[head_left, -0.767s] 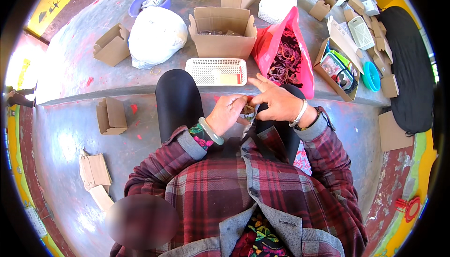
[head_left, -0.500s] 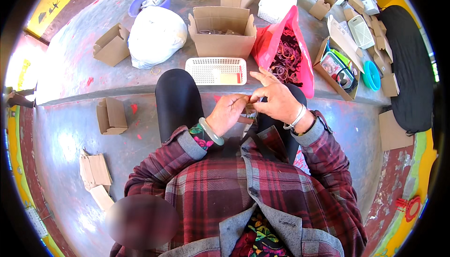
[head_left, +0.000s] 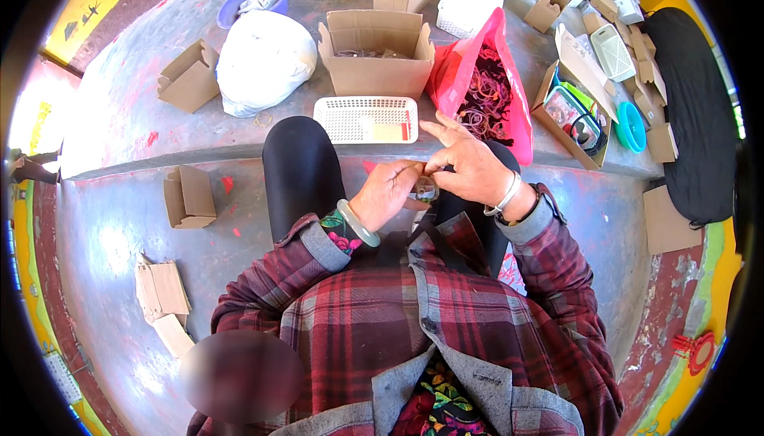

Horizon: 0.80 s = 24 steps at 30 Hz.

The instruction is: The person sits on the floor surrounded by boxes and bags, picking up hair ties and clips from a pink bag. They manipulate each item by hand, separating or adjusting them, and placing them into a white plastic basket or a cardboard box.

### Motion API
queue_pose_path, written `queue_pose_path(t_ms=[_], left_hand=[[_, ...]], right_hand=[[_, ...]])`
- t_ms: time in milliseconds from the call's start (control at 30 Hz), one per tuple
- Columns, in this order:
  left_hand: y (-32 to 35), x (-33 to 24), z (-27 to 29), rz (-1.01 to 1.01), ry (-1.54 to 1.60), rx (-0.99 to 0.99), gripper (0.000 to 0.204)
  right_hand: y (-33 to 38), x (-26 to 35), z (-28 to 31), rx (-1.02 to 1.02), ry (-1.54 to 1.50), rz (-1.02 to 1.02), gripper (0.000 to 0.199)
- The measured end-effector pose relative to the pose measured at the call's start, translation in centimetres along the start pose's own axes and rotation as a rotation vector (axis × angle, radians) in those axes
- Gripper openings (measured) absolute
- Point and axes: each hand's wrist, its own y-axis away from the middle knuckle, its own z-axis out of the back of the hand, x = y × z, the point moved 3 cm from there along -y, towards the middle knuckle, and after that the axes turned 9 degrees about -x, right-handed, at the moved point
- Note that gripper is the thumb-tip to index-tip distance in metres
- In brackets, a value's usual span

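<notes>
My left hand (head_left: 388, 187) and my right hand (head_left: 471, 167) meet between my knees, fingertips almost touching. Both pinch the top of a small, clear, shiny packet (head_left: 425, 190), whose contents are too small to make out. Two fingers of the right hand stretch up and away from its pinch. Just beyond the hands, on the raised ledge, lies a white perforated plastic basket (head_left: 330, 120) with a small yellowish-and-red piece (head_left: 390, 131) in it. To its right, a pink bag (head_left: 519, 118) gapes open over a tangle of dark and pink cords (head_left: 487, 98).
Behind the basket stands an open cardboard box (head_left: 380, 78). A white sack (head_left: 267, 62) and purple basin (head_left: 231, 10) sit left of it. At right are a carton of mixed items (head_left: 557, 122), a turquoise basket (head_left: 630, 127) and a black-covered bulk (head_left: 688, 118). Another box (head_left: 189, 197) rests on the lower floor.
The clear packet shows more plainly below my fingertips. My right hand has shifted slightly to the left; the left hand stays nearly in place.
</notes>
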Motion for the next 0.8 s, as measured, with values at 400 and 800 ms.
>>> queue_pose_path(t_ms=[400, 800], left_hand=[[-0.3, 0.7, 0.3, 0.080, 0.136, -0.042, 0.035], [0.0, -0.2, 0.3, -0.005, -0.021, 0.017, 0.040]], right_hand=[[0.4, 0.4, 0.4, -0.034, -0.081, -0.062, 0.017], [0.7, -0.6, -1.0, 0.152, -0.069, 0.142, 0.024]])
